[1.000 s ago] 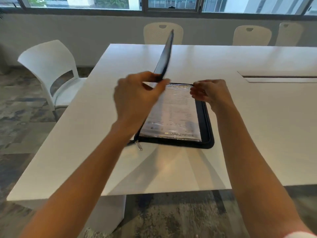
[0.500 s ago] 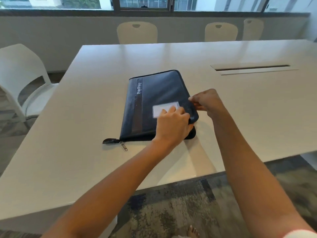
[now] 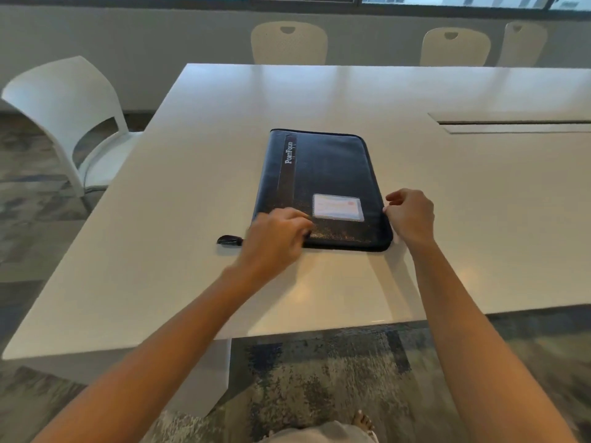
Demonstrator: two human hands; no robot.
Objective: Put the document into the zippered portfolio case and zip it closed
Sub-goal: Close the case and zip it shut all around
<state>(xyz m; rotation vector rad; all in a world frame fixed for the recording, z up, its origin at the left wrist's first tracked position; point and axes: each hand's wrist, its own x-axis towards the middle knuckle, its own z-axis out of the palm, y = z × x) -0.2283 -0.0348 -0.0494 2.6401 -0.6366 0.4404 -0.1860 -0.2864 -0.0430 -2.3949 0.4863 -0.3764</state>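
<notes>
The dark zippered portfolio case (image 3: pixel 323 174) lies flat and folded closed on the white table (image 3: pixel 192 174), with a clear card pocket (image 3: pixel 338 207) on its cover. The document is hidden inside. A black zipper tail (image 3: pixel 228 240) sticks out at the near left corner. My left hand (image 3: pixel 275 238) rests palm down over that corner, fingers curled and blurred; what it grips is hidden. My right hand (image 3: pixel 411 215) pinches the case's right edge with thumb and fingertips.
A white chair (image 3: pixel 64 110) stands at the table's left side and three more (image 3: pixel 287 43) line the far side. A long cable slot (image 3: pixel 515 123) runs across the table at the right. The table's near edge is close below my hands.
The raised cover came down over the document and the case now lies closed. My left hand slid from the near right part of the cover to the near left corner.
</notes>
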